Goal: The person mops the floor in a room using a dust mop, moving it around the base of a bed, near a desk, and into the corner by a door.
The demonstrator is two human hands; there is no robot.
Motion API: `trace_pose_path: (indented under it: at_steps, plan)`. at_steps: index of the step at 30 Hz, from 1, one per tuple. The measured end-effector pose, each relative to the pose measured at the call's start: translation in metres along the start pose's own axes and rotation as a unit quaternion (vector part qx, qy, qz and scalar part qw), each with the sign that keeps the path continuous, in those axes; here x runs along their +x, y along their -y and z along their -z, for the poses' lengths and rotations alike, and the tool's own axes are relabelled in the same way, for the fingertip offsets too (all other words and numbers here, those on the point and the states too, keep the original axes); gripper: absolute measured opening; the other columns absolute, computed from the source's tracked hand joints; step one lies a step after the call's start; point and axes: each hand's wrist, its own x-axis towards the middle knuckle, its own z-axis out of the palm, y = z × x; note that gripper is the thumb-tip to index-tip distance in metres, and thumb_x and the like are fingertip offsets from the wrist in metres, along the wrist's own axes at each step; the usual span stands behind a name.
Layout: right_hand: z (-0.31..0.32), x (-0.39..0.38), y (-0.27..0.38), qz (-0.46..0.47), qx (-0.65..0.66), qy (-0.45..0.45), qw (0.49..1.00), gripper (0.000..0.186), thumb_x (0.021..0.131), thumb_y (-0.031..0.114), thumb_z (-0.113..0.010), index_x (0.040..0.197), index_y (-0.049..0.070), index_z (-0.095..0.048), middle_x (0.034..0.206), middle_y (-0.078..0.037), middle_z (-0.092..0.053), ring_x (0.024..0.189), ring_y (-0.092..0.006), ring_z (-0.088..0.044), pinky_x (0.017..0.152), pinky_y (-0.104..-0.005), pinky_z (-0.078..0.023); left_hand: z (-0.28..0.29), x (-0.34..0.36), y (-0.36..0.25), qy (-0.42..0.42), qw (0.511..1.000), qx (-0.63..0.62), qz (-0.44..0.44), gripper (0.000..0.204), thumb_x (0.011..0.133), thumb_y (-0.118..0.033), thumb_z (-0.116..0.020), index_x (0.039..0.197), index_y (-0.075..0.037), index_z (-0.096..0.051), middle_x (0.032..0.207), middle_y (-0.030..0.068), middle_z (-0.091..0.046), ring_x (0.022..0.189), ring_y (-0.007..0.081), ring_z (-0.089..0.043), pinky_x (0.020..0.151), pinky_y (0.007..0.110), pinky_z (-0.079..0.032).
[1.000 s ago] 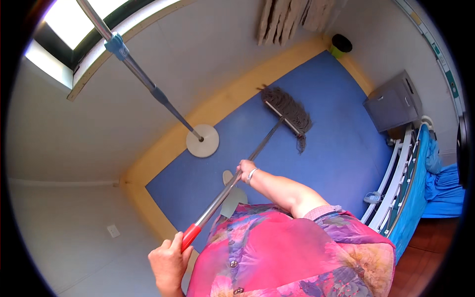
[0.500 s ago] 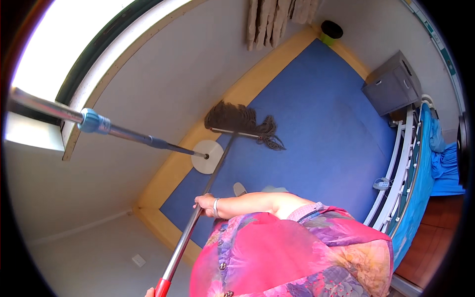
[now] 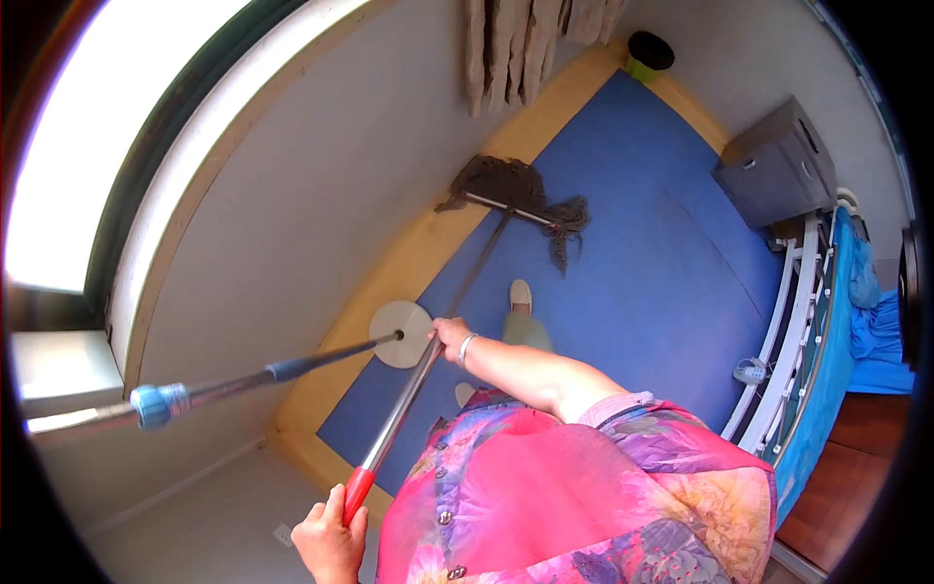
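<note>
A long mop with a metal pole (image 3: 397,414) reaches from the lower left out to the floor. Its dark grey, stringy mop head (image 3: 506,183) spreads over the blue floor and yellow border beside the wall. Midway along the pole, my right hand (image 3: 449,338), with a silver bracelet at the wrist, is wrapped round the shaft. My left hand (image 3: 331,537) is closed at the top end, on the red grip (image 3: 358,492), its thumb against it. One light shoe (image 3: 520,296) of mine is on the floor between the pole and the blue floor's middle.
A metal stand pole with a blue collar (image 3: 161,405) rises from a round white base (image 3: 394,358) left of the mop. A bed with white rails (image 3: 773,365) lines the right, near a grey cabinet (image 3: 776,175). A green bin (image 3: 646,64) stands in the far corner, beyond hanging cloths (image 3: 516,49).
The mop head has slid farther away and to the right along the wall. My right hand has moved forward with the pole, my left hand has come into view, and one foot has stepped forward.
</note>
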Motion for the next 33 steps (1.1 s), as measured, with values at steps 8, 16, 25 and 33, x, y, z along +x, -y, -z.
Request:
trace_pose_path:
  at_steps: [8,16,25,33]
  plan:
    - [-0.005,-0.026,-0.006,0.032,0.076,0.008,0.997,0.012,0.065,0.001,-0.046,0.077,0.000,-0.041,0.063,-0.009,-0.044,0.052,-0.0184,-0.045,0.047,-0.0328,-0.041,0.045,0.002,0.041,0.038,0.994,0.053,-0.091,0.030,0.056,-0.026,-0.060,0.082,-0.015,-0.051,0.050,0.0035,-0.045,0.043,0.0203,-0.048,0.039,0.030,-0.039]
    - [-0.020,-0.084,0.055,-0.008,0.044,-0.010,0.999,0.012,0.069,0.006,-0.044,0.078,0.000,-0.040,0.059,-0.011,-0.046,0.053,-0.0185,-0.049,0.046,-0.0308,-0.044,0.098,0.028,-0.008,0.085,0.987,0.069,-0.117,0.024,0.067,-0.027,-0.051,0.080,-0.007,-0.048,0.052,0.0075,-0.049,0.045,0.0226,-0.050,0.039,0.031,-0.040]
    - [-0.019,-0.133,0.120,-0.026,0.115,0.160,0.980,0.011,0.074,0.015,-0.043,0.076,0.005,-0.040,0.060,-0.010,-0.046,0.057,-0.0221,-0.048,0.055,-0.0420,-0.042,0.132,0.080,-0.073,0.116,0.973,0.081,-0.182,0.028,0.065,-0.027,-0.052,0.078,-0.003,-0.047,0.052,0.0111,-0.050,0.048,0.0255,-0.052,0.042,0.033,-0.042]
    - [-0.010,-0.101,0.179,0.010,0.110,0.158,0.981,0.015,0.072,0.020,-0.046,0.077,0.006,-0.047,0.062,-0.007,-0.051,0.053,-0.0188,-0.051,0.046,-0.0338,-0.043,0.124,0.156,-0.139,0.100,0.950,0.149,-0.254,0.032,0.060,-0.029,-0.057,0.077,-0.004,-0.045,0.051,0.0073,-0.049,0.044,0.0218,-0.050,0.041,0.030,-0.040]
